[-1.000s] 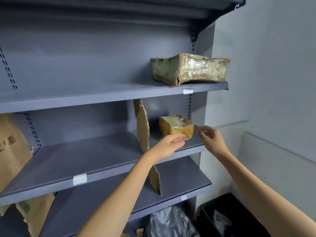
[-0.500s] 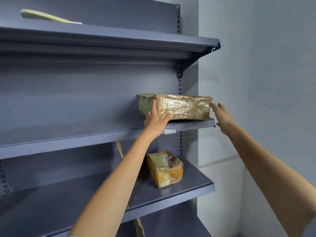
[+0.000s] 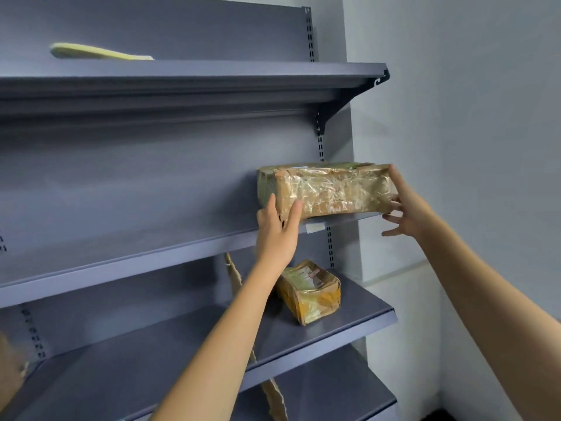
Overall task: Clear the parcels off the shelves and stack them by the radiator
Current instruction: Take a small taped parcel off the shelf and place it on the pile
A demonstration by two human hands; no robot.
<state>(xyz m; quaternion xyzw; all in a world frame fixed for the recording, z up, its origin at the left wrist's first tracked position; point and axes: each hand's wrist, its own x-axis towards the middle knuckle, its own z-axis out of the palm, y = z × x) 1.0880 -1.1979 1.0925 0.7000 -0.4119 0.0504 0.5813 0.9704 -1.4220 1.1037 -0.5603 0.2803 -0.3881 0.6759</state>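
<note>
A long brown parcel [image 3: 331, 189] wrapped in shiny tape lies at the right end of the middle shelf [image 3: 151, 250]. My left hand [image 3: 277, 226] presses against its front left corner, thumb and fingers spread on the wrapping. My right hand [image 3: 405, 208] cups its right end, fingers apart. The parcel rests on the shelf between both hands. A smaller taped parcel [image 3: 309, 291] lies on the shelf below [image 3: 182, 354], under my left forearm. A flat yellow padded envelope [image 3: 100, 52] lies on the top shelf [image 3: 212, 77], far left of my hands.
The grey metal shelving ends at the right against a pale wall [image 3: 470, 117]. A torn strip of cardboard [image 3: 273, 393] stands upright between the lower shelves. A brown cardboard edge [image 3: 9, 369] shows at the far left.
Both hands rose from the small parcel on the lower shelf to the long parcel above. They have closed in from its sides and now hold it at both ends.
</note>
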